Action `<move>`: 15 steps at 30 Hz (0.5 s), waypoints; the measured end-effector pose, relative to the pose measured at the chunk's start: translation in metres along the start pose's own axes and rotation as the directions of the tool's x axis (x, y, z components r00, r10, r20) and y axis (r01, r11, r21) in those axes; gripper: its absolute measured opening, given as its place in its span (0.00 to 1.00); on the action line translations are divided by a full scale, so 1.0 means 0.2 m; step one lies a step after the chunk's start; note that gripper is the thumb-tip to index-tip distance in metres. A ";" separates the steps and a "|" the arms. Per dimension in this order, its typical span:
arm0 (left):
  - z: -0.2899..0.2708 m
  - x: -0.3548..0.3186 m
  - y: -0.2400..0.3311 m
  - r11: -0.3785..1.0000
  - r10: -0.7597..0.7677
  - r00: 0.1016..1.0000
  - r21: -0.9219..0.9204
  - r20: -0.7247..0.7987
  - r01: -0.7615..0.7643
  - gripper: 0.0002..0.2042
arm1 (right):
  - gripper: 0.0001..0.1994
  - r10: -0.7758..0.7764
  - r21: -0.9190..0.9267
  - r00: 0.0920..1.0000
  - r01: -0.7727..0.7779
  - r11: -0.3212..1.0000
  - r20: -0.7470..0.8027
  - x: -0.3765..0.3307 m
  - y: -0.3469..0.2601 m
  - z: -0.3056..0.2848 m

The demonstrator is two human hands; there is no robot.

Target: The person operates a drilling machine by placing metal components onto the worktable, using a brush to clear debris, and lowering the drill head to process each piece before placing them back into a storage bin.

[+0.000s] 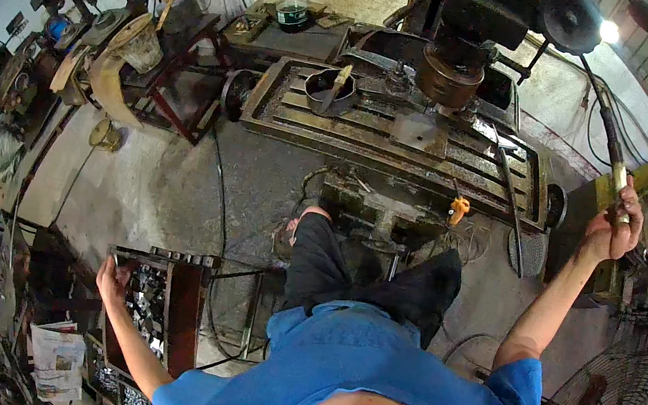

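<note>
My right hand (618, 228) is wrapped around the pale lower end of a long lever (613, 134), which slants down from the head of a drilling or milling machine. Off to the lower left, my left hand (113, 281) is at the edge of a wooden box (183, 307) of small shiny metal pieces (144, 303). Its fingers look pinched together, and what they hold, if anything, is too small to name. Ahead, the machine's round spindle housing (448, 78) hangs over a slotted metal table (303, 119). A flat square plate (421, 136) lies under it.
A round pot (328, 100) with a brush stands on the slotted table. A long bar (514, 207) leans against its front right. Behind sits a clear plastic jug (291, 7). A wire fan (598, 399) is near my right arm. A cable (221, 195) crosses the floor.
</note>
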State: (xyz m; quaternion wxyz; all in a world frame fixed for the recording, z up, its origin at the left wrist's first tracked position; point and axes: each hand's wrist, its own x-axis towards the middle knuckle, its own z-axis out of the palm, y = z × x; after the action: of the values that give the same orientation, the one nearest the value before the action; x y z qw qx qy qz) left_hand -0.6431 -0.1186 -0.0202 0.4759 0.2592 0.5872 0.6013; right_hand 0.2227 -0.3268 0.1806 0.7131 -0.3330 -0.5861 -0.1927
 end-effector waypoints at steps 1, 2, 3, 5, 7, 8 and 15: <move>0.11 -0.02 0.04 0.991 0.050 0.998 -0.126 0.038 -0.045 0.15 | 0.13 0.016 0.004 0.998 -0.016 1.000 -0.054 0.00 -0.01 0.01; 0.17 0.08 0.03 0.972 0.015 0.998 -0.234 0.067 0.001 0.17 | 0.12 0.030 -0.038 0.997 -0.033 0.999 -0.077 0.00 0.00 -0.03; 0.19 0.19 -0.01 0.964 0.024 0.982 -0.264 0.185 0.026 0.17 | 0.12 0.067 -0.014 0.994 -0.069 0.998 -0.090 0.00 0.00 -0.07; 0.65 0.18 -0.02 0.905 0.174 0.931 -0.424 0.322 -0.022 0.18 | 0.13 0.132 0.066 0.983 -0.124 0.990 -0.130 0.02 -0.02 -0.11; 1.00 0.20 -0.09 0.832 0.163 0.884 -0.543 0.439 0.116 0.17 | 0.14 0.153 0.108 0.981 -0.140 0.984 -0.123 0.06 -0.02 -0.15; 1.16 0.19 -0.12 0.783 0.158 0.867 -0.595 0.472 0.181 0.16 | 0.14 0.146 0.092 0.985 -0.137 0.986 -0.090 0.07 0.01 -0.18; 1.89 0.08 -0.25 0.843 0.082 0.776 -0.459 0.626 0.281 0.14 | 0.13 0.049 0.025 0.998 -0.050 0.998 0.034 0.20 -0.04 -0.10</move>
State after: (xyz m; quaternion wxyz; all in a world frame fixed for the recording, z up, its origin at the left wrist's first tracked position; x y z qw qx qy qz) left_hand -0.3068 0.0614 -0.0045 0.7273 0.2688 0.2213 0.5914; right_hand 0.2402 -0.3412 0.2187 0.7120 -0.3412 -0.5919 -0.1617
